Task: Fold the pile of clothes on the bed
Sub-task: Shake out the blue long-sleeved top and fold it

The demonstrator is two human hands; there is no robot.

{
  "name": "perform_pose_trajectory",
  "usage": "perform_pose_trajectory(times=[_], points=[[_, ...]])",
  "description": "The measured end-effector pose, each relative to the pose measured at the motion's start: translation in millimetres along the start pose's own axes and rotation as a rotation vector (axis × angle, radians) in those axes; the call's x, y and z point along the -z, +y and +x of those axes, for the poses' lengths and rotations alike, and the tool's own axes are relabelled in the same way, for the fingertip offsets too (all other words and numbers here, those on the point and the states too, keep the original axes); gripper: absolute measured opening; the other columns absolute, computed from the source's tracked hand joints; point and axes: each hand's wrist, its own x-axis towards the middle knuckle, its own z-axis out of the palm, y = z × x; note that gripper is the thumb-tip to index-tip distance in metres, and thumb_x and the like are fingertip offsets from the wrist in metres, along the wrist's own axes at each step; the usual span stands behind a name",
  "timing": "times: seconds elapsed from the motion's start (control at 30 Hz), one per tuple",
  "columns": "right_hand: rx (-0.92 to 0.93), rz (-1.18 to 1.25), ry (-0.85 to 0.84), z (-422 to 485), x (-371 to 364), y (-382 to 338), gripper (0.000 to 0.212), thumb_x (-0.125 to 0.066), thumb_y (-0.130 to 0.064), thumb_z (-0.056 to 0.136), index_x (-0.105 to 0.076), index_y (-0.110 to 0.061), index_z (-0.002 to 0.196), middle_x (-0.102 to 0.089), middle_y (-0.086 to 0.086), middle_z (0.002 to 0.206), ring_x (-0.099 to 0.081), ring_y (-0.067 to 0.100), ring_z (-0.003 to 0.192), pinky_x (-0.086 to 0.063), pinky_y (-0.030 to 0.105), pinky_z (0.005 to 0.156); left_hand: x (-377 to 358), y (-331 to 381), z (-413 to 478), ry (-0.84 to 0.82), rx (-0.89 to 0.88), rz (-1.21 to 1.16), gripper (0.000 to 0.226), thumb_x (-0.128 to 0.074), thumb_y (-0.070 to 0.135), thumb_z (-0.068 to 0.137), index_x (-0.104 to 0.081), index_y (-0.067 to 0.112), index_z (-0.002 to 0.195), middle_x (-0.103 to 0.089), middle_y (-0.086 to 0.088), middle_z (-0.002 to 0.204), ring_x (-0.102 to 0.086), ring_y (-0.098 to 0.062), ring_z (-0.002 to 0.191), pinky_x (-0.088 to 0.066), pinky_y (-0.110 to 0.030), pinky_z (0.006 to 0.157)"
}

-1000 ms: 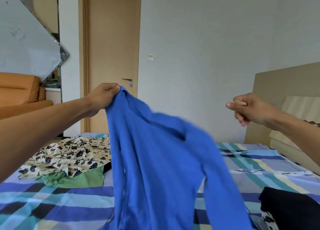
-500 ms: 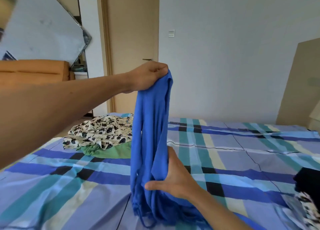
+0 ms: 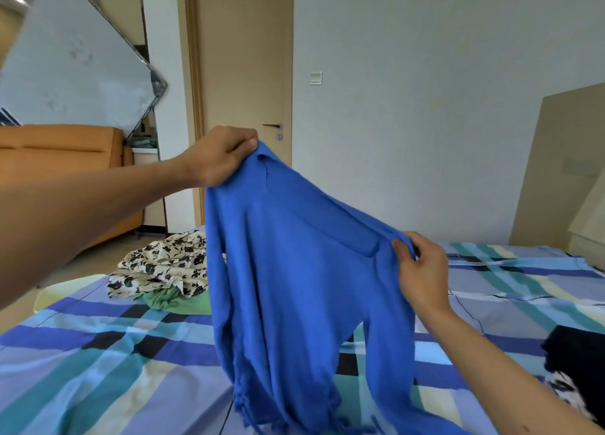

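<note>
we hold the top [image 3: 294,287] up over the bed [image 3: 98,352], its hem trailing on it at 6 o'clock. our left hand [image 3: 219,156] has its fingers curled round one shoulder at 11 o'clock. our right hand [image 3: 422,277] pinches the other, lower, at 3 o'clock. held this unevenly, the top could sag and fold crooked, or the thin right pinch could slip. more clothes [image 3: 163,267] lie at 9 o'clock.

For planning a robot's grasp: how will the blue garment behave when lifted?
Probably floppy: the blue garment sags between the left hand and the right hand. Likely light, since finger pinches alone hold it up. Its dangling hem cords may snag.
</note>
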Motion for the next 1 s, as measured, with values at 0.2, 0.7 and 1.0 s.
perform_pose_trajectory(times=[0.2,0.7,1.0], points=[[0.145,-0.143,0.024,72.8,46.2,-55.5,0.038,-0.050,-0.010,0.100,-0.036,-0.002,0.066,-0.032,0.005,0.061,-0.026,0.007,0.055,-0.020,0.024,0.050,14.0,-17.9,-6.9,0.144,-0.048,0.244,0.034,-0.025,0.041,0.100,-0.041,0.018,0.081,-0.050,0.002,0.061,-0.049,-0.027,0.059,-0.042,-0.042,0.058],[0.417,-0.184,0.117,196.3,121.3,-215.5,0.064,-0.053,-0.060,0.090,-0.042,-0.001,0.067,-0.037,0.004,0.067,-0.032,0.017,0.060,-0.021,0.032,0.050,133.0,24.5,80.2,0.631,-0.130,0.281,0.043,-0.034,0.031,0.105,-0.036,0.008,0.069,-0.036,-0.014,0.068,-0.039,-0.025,0.064,-0.018,-0.036,0.058],[-0.411,-0.206,-0.713,125.1,42.1,-25.2,0.048,-0.063,-0.043,0.086,-0.072,0.001,0.103,-0.074,0.020,0.102,-0.072,0.020,0.075,-0.058,0.024,0.059,-73.0,-82.5,10.8,-0.364,0.014,0.020,0.057,-0.040,0.056,0.092,-0.041,0.006,0.064,-0.034,0.005,0.058,-0.032,-0.009,0.054,-0.031,-0.029,0.052]])
